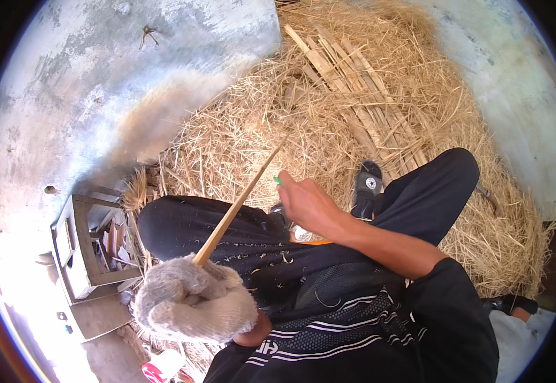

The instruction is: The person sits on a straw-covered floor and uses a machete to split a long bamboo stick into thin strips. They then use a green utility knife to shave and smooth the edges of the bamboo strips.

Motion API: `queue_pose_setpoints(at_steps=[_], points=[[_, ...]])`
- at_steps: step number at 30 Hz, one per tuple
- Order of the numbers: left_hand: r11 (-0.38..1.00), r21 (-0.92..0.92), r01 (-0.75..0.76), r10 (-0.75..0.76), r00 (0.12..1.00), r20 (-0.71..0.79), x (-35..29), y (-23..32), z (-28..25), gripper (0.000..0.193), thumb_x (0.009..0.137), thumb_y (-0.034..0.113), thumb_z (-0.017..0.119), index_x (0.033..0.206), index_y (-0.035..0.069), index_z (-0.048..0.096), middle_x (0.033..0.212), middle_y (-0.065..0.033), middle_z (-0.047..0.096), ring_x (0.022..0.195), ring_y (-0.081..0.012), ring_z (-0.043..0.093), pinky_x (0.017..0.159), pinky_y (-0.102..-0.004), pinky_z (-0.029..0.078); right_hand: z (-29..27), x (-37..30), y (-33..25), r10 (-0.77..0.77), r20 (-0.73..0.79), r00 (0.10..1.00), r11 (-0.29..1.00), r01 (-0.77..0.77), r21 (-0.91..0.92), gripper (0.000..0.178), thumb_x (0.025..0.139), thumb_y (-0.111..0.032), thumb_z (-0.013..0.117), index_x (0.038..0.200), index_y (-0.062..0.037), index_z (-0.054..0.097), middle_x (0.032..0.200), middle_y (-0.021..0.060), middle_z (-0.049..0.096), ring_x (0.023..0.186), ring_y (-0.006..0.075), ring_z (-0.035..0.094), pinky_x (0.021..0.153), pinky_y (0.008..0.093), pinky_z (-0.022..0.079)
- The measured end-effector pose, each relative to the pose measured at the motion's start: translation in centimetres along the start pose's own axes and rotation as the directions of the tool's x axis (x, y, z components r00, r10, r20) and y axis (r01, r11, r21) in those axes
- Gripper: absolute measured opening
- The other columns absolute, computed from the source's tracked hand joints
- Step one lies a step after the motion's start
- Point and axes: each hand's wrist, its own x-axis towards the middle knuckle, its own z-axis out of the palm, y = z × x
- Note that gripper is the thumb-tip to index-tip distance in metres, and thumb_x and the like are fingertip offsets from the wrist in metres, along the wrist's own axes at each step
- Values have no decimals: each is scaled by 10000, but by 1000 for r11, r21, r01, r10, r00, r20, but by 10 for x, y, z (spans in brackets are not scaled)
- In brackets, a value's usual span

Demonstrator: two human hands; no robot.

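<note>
My left hand (pixel 195 300), in a thick grey-white knitted glove, is closed round the lower end of a long, thin wood or bamboo strip (pixel 230 215). The strip slants up and away to the right, tapering to a thin tip over the shavings. My bare right hand (pixel 313 204) is closed just right of the strip, apart from it. A bit of a small green thing (pixel 278 180) pokes out by its thumb and forefinger; the rest is hidden in the fist. Pale shavings lie on my dark trousers (pixel 195 223) below the strip.
A deep heap of straw-coloured shavings (pixel 239 121) spreads around my feet. Several flat split strips (pixel 361 89) lie on it at the far side. An open wooden box-like frame (pixel 92 246) stands at left, beside a weathered wall (pixel 99 83). A person's hand (pixel 522 306) shows at lower right.
</note>
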Motion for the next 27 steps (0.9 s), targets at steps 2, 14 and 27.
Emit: queue_pose_setpoints(at_steps=[2, 14, 27], points=[[994, -90, 63, -67, 997, -45, 1, 0, 5, 376, 1055, 387, 343, 836, 97, 439, 703, 17, 365, 517, -34, 277, 472, -127, 378, -24, -15, -43, -53, 68, 996, 995, 47, 87, 196, 984, -172, 498, 1026, 18, 476, 517, 231, 527, 478, 437, 565, 452, 509, 442], [988, -72, 137, -144, 984, -102, 40, -3, 4, 397, 1057, 395, 348, 797, 99, 390, 695, 7, 356, 531, -50, 309, 414, -144, 292, -5, 5, -61, -205, 70, 976, 978, 201, 54, 183, 955, -143, 504, 1036, 20, 483, 499, 213, 536, 468, 424, 579, 451, 516, 477], [958, -194, 212, -251, 946, -206, 37, -10, 1, 396, 1029, 432, 409, 815, 100, 424, 725, 11, 391, 570, -47, 363, 469, -155, 366, 1, 6, -49, -184, 26, 983, 983, 183, 4, 138, 970, -134, 477, 969, 4, 469, 539, 214, 554, 508, 430, 594, 500, 538, 479]])
